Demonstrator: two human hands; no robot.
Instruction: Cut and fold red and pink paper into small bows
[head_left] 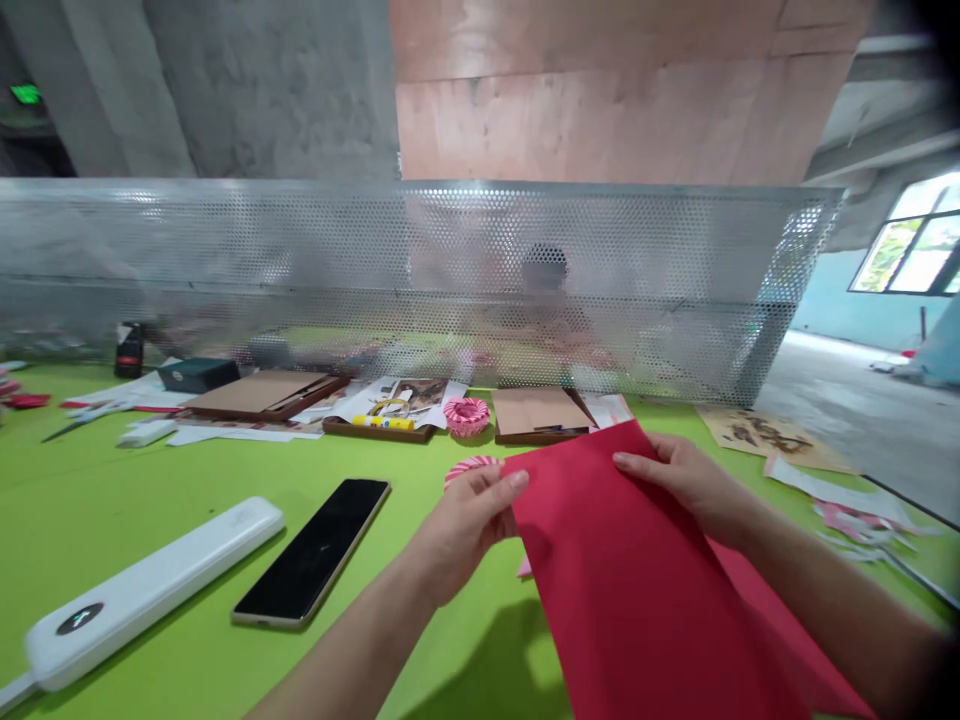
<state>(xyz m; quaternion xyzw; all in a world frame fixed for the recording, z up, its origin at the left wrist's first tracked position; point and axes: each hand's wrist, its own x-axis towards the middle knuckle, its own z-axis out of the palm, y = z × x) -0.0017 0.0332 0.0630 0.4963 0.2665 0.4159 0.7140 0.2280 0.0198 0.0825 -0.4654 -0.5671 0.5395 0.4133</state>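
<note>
Red paper sheet (622,570) is held up over the surface (97,470) by both hands, tilted, its far corner raised and its near end running out of frame at the bottom. Left edge is gripped by the left hand (465,530), fingers curled at the edge. Top edge is pinched by the right hand (694,485), fingers spread on the red face. A second red layer is seen at lower right (787,630); fold or separate sheet cannot be told.

Pink-and-white striped paper strip (471,467) is seen just behind the left hand, and a pink scrap (523,568) pokes out from under the sheet. Pink paper rosette (466,416) is placed further out, beside a wooden tray with brown card (540,412). Glue stick (382,422) lies in a second tray (379,430), left of the rosette.

Black smartphone (311,550) and long white case (142,590) are laid left of the hands. Paper offcuts (862,520) are scattered on the right. Perforated metal screen (420,250) runs along the far edge, with a blurred person (544,270) seen behind it.
</note>
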